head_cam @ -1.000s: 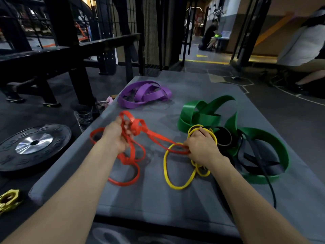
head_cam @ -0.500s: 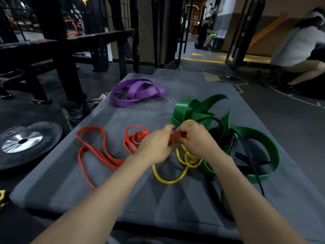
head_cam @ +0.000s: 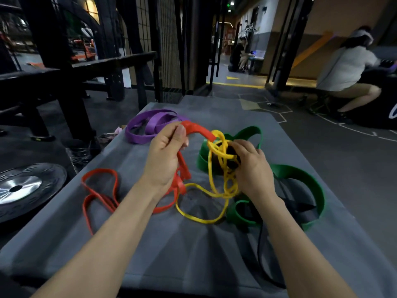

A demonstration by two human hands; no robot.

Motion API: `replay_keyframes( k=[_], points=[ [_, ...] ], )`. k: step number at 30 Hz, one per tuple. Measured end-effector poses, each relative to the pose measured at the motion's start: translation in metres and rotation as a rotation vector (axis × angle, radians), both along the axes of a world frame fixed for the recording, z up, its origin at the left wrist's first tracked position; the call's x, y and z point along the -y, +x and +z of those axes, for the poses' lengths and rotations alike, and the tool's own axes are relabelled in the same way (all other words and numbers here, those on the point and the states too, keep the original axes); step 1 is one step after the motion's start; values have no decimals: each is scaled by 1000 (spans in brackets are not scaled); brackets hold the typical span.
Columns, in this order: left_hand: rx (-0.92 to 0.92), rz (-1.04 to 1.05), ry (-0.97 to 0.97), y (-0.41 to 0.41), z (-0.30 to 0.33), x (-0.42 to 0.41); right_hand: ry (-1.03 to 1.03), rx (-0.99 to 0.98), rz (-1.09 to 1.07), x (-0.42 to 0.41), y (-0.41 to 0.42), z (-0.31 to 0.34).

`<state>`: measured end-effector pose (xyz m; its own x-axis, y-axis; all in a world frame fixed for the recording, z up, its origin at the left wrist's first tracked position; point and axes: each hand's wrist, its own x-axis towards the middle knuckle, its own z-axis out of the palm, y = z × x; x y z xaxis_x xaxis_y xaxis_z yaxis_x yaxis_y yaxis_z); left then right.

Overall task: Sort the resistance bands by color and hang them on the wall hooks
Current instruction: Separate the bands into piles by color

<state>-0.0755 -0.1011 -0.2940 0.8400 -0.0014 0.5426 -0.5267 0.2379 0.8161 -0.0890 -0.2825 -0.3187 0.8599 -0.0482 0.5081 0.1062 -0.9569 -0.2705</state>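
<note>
Grey table [head_cam: 193, 250] below: left hand [head_cam: 164, 157] lifts the red band [head_cam: 197, 131], fingers curled tight around it; right hand [head_cam: 250, 166] fingers hook into the tangled yellow band [head_cam: 217, 166].

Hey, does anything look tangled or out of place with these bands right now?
Yes. The red band, held by the left hand, passes through the loops of the yellow band that the right hand holds, so two colors are knotted together. The purple band lies apart.
</note>
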Motion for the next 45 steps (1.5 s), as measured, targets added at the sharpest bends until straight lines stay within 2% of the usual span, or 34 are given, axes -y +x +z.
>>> replay_keyframes(
  k=[5, 8, 10, 13, 16, 20, 23, 25, 28, 30, 33, 35, 37, 39, 42, 44, 45],
  points=[
    [-85, 4, -2, 3, -14, -5, 3, -22, 23, 1, -1, -3],
    [-101, -10, -10, 2, -15, -6, 190, 44, 146, -10, -4, 9],
    [-101, -35, -40, 0, -13, -6, 325, -22, 268, -22, -7, 17],
    [-113, -102, -175, -5, -6, -10, 270, -123, 330, -33, -4, 13],
    [-133, -134, -292, -9, 0, -19, 253, -170, 289, -32, -2, 6],
    [-262, -60, -484, -6, 3, -39, 252, -34, 114, -25, -1, 10],
    [-324, 44, -396, -3, 4, -49, 350, 10, 72, -18, 1, 8],
    [-331, 76, -266, -5, -1, -48, 295, -129, 103, -21, 2, 2],
    [-343, 80, -236, -9, -6, -40, 171, -381, 188, -39, -2, -14],
    [-365, 38, -302, -11, -3, -38, 115, -415, 191, -49, -4, -22],
    [-410, -47, -413, -14, 0, -42, -31, -381, 85, -52, -4, -26],
    [-437, -21, -417, -15, 0, -47, -79, -338, 67, -49, -4, -22],
    [-459, 73, -327, -13, -1, -54, 11, -334, 108, -43, -3, -15],
    [-458, 213, -130, -11, -5, -60, 142, -330, 143, -35, -2, -5],
    [-395, 423, 163, -5, -20, -74, 225, -320, 98, -24, -3, 8],
    [-371, 506, 305, -3, -28, -84, 292, -288, 79, -24, -4, 13],
    [-369, 529, 361, -3, -31, -88, 397, -287, 96, -26, -3, 15]
  ],
)
